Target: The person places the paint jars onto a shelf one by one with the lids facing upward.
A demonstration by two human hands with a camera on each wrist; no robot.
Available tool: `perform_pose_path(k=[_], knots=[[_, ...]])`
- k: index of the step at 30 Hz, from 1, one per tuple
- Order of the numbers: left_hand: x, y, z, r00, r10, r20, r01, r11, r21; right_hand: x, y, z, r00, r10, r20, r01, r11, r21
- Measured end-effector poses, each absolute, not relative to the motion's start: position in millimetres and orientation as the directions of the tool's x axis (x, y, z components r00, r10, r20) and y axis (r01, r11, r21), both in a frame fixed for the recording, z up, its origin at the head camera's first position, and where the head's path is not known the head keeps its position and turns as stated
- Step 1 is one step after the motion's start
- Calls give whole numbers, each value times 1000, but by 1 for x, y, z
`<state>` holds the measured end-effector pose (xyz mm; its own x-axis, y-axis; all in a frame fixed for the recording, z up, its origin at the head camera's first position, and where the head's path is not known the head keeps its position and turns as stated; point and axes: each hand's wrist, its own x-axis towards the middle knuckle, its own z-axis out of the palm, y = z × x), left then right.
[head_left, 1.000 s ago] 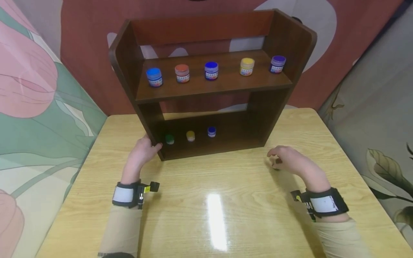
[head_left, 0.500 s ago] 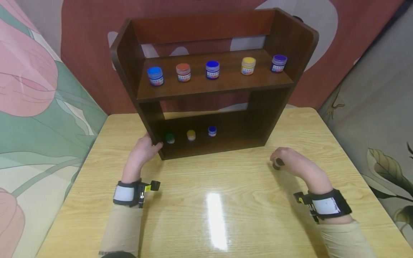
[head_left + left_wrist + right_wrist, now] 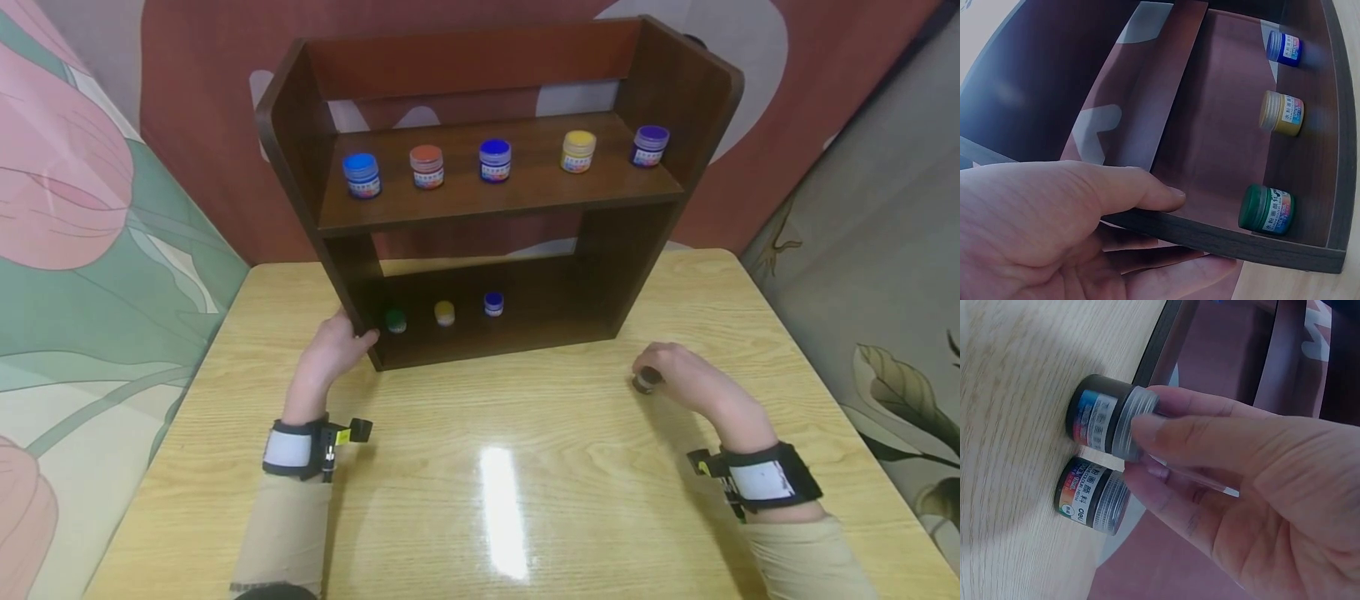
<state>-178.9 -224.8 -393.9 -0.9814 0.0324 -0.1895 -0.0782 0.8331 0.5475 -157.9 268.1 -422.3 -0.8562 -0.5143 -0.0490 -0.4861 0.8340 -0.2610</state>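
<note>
My left hand grips the left side panel of a dark brown wooden shelf, thumb inside and fingers outside. On the table off the shelf's right end, my right hand pinches a dark paint jar by its clear ribbed lid, between thumb and fingers. A second dark paint jar stands right beside it, close to the lower fingers. From the head view, the right hand covers part of these jars. Inside the lower shelf, nearest my left hand, is a green paint jar.
Yellow and blue jars share the lower shelf with the green one. Above stand light blue, red, dark blue, yellow and purple jars. Patterned cloth hangs around the wooden table.
My right hand has shifted slightly right and its fingers have closed on a dark jar, which now shows beneath them. My left hand stays on the side panel.
</note>
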Motion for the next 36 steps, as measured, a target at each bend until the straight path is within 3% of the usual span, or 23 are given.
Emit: perform_pose_path(k=[36], knots=[[-181,-226,-394,-974,31,-224,-98,835,541,-160,253,-430,-878,-478,9,-455,830,-322]])
